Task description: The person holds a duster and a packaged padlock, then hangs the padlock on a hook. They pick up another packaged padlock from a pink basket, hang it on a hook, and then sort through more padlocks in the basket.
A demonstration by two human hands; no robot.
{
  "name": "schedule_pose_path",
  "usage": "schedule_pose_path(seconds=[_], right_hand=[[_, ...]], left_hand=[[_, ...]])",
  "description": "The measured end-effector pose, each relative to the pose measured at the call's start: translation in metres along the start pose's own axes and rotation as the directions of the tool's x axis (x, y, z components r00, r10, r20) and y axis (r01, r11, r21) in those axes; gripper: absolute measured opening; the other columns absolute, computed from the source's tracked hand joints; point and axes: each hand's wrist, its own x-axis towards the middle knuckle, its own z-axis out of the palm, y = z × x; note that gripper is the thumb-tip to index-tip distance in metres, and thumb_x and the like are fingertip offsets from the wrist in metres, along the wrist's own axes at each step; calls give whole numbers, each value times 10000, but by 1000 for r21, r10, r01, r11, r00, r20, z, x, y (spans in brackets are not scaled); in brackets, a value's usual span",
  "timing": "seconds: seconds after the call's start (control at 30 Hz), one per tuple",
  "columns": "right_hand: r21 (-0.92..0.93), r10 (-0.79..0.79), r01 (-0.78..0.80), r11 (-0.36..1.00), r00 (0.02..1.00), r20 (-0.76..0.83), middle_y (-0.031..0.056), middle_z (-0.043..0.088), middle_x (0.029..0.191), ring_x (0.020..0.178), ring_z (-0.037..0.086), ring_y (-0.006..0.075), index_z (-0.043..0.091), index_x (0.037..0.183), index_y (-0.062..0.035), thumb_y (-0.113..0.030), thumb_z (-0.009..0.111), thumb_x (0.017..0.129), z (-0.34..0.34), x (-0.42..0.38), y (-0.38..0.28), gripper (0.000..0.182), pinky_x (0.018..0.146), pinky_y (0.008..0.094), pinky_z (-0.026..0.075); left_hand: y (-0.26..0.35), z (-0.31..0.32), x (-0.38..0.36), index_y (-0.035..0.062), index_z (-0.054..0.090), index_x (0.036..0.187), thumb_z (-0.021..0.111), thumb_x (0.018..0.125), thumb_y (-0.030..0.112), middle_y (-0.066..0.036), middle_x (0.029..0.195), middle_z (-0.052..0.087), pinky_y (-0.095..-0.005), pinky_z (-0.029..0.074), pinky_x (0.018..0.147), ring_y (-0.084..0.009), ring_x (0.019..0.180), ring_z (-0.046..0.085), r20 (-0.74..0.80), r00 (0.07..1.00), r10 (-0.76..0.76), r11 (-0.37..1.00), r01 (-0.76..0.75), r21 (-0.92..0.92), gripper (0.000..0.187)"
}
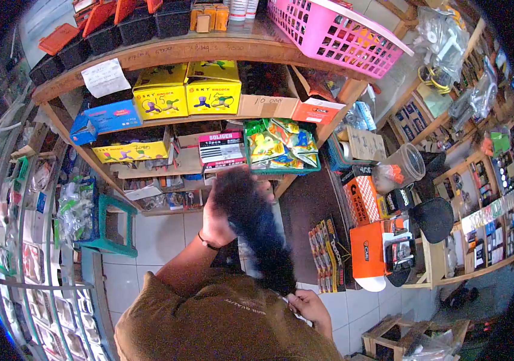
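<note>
A dark, fluffy duster (261, 231) slants across the middle of the view, blurred by motion. My left hand (216, 221), with a dark band at its wrist, is raised around the duster's upper end. Some of its fingers are hidden behind the bristles, and fingertips seem to show on the far side. Lower right, near my brown shirt (221, 319), my right hand (310, 305) is closed on the duster's lower end. Just beyond the duster's tip are a green basket (284, 170) of colourful packets and a Soligen box (222, 147).
A wooden shelf (190, 47) ahead carries yellow boxes (213, 90) and a pink basket (341, 36). A green stool (115, 225) stands at left beside a glass case (43, 286). To the right, a dark counter holds an orange box (367, 253) and a clear jar (402, 168).
</note>
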Motion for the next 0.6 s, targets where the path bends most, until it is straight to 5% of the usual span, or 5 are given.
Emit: schedule_pose_path(seconds=[0.1, 0.23, 0.33, 0.47, 0.6], right_hand=[[15, -43, 45, 999, 990, -138, 14, 494, 550, 530, 435, 83, 547, 648, -11, -281, 543, 868, 4, 1, 7, 348, 485, 264, 361], [28, 46, -44, 999, 995, -88, 17, 494, 535, 514, 434, 85, 552, 637, -11, -276, 548, 865, 7, -4, -3, 350, 471, 269, 361], [-37, -105, 103, 994, 992, -72, 12, 488, 528, 503, 421, 87, 549, 631, -16, -276, 550, 864, 5, -2, 5, 349, 467, 268, 352], [49, -42, 50, 998, 989, -139, 6, 452, 503, 502, 405, 91, 517, 613, -18, -270, 550, 864, 9, 3, 16, 357, 465, 272, 338], [-35, -151, 149, 988, 985, -79, 10, 461, 511, 499, 406, 88, 510, 610, -16, -287, 531, 875, 8, 1, 4, 379, 464, 269, 341]], left_hand=[[-2, 3, 0, 115, 500, 1167, 445, 819, 567, -78, 1017, 612, -424, 444, 834, -218, 944, 582, -12, 1000, -15, 981, 17, 192, 573], [-1, -30, -2, 88, 431, 1236, 469, 757, 637, -172, 1212, 488, -542, 350, 926, -379, 1091, 477, 275, 960, 43, 941, 54, -335, 730], [-6, 7, -7, 133, 508, 1176, 399, 826, 587, -110, 1097, 583, -475, 396, 900, -257, 1051, 532, 191, 981, 28, 968, -74, 238, 584], [-2, 13, -23, 105, 515, 1167, 422, 816, 588, -131, 1155, 544, -482, 387, 920, -267, 1095, 502, 119, 993, 20, 992, -5, -129, 604], [0, -4, -8, 83, 424, 1236, 412, 833, 554, -184, 1205, 494, -529, 404, 888, -364, 1091, 483, 94, 995, 13, 992, -24, 123, 620]])
